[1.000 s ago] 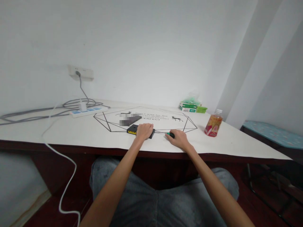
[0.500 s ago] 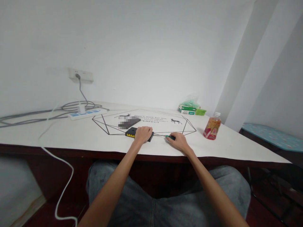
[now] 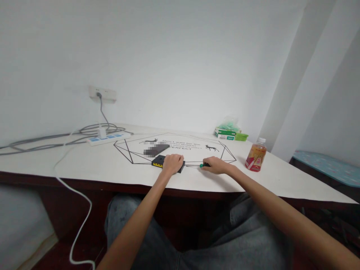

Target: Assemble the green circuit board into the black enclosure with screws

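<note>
A black network switch with a row of yellow ports lies on the white table near its front edge. My left hand is closed over its right part and hides much of its top. To the right, my right hand is closed around a screwdriver with a green and black handle. Its thin shaft points left at the switch's right side; whether the tip touches is too small to tell. Just behind the switch lies a dark oblong object, partly blurred out.
A bottle of reddish drink stands at the right. Small green-and-white boxes with a plastic bag sit at the back. On the left are a power strip, grey cables and a white cable hanging over the table's edge.
My right forearm has swung outward and the wrist has turned, with the screwdriver still in hand. My left hand stays on the switch. The whole view has shifted slightly.
</note>
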`<move>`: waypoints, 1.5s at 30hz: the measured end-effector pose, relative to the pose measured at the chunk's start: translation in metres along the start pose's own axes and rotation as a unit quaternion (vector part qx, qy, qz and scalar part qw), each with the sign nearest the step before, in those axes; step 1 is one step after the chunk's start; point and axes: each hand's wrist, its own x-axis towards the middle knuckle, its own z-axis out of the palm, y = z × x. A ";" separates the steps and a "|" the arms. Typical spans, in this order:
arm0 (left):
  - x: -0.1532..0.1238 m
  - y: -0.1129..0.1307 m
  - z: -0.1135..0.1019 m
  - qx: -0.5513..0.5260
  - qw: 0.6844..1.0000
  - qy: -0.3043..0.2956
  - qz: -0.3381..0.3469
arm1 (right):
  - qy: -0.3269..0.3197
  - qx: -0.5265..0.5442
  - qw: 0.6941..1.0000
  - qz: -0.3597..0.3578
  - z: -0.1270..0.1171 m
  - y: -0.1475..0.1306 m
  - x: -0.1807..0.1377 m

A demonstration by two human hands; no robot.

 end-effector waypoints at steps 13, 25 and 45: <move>0.000 -0.002 0.004 -0.013 1.000 0.009 0.003 | 0.082 0.072 0.993 0.049 0.003 0.015 -0.006; -0.001 -0.001 0.006 -0.003 1.000 0.016 0.003 | 0.164 0.101 0.971 0.139 0.055 -0.012 -0.012; -0.001 0.000 0.002 0.012 1.000 0.008 -0.004 | 0.159 0.086 0.971 0.158 0.052 -0.019 -0.011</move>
